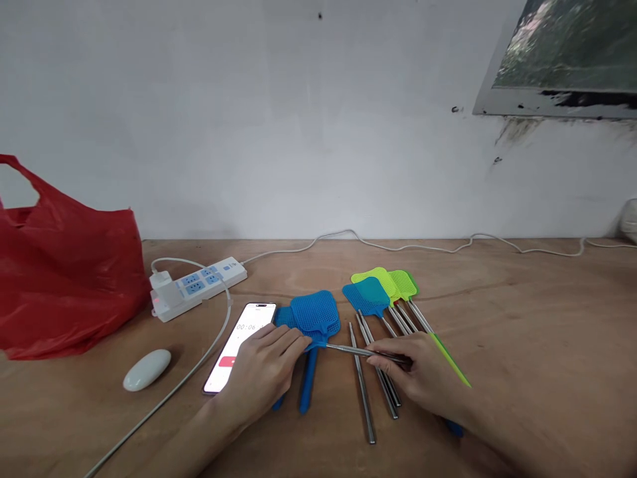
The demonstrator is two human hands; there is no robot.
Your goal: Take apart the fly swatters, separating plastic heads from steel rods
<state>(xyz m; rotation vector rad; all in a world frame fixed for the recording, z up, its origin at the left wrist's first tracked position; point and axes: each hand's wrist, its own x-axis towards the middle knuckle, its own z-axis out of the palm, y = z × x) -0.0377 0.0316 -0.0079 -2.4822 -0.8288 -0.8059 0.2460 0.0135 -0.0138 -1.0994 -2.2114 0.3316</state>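
My left hand [266,372] rests on the wooden table [522,372], fingers curled over the neck of a blue fly swatter head [315,313]. A thin metal rod [351,350] runs from that neck to my right hand [423,375], which pinches the rod's end. Under the blue head lie blue plastic handles [307,385]. Between my hands lie several loose metal rods [365,398]. Farther back lie a teal swatter [367,295] and yellow-green swatters [393,282] with rods attached.
A phone [233,345] showing a timer lies left of my left hand. Beyond it are a white power strip [196,287] with cable, a white oval object [146,369] and a red plastic bag [60,272]. A white wall stands behind the table.
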